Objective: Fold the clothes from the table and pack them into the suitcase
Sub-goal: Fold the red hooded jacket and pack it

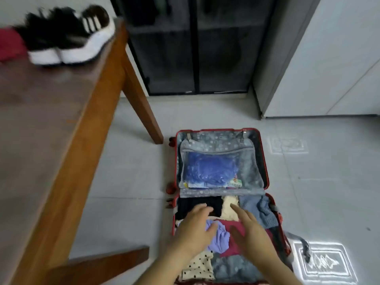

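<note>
Your brown wooden table (51, 120) carries two things, both at its far end. A pair of black sneakers with white soles and white side stripes (70, 38) stands near the far right corner. A crumpled red cloth (10, 44) lies just left of them.

To the table's right, the pale grey tiled floor (133, 171) bears an open red hard-shell suitcase (218, 137), lying flat near the table's slanted far leg (141, 103). Beyond the table a dark glass-fronted cabinet (193, 58) stands on the floor. Further right of the table stands a tall white cabinet (329, 68). Two bright patterned light patches (324, 262) fall on the tiles, beyond the suitcase from the table.
</note>
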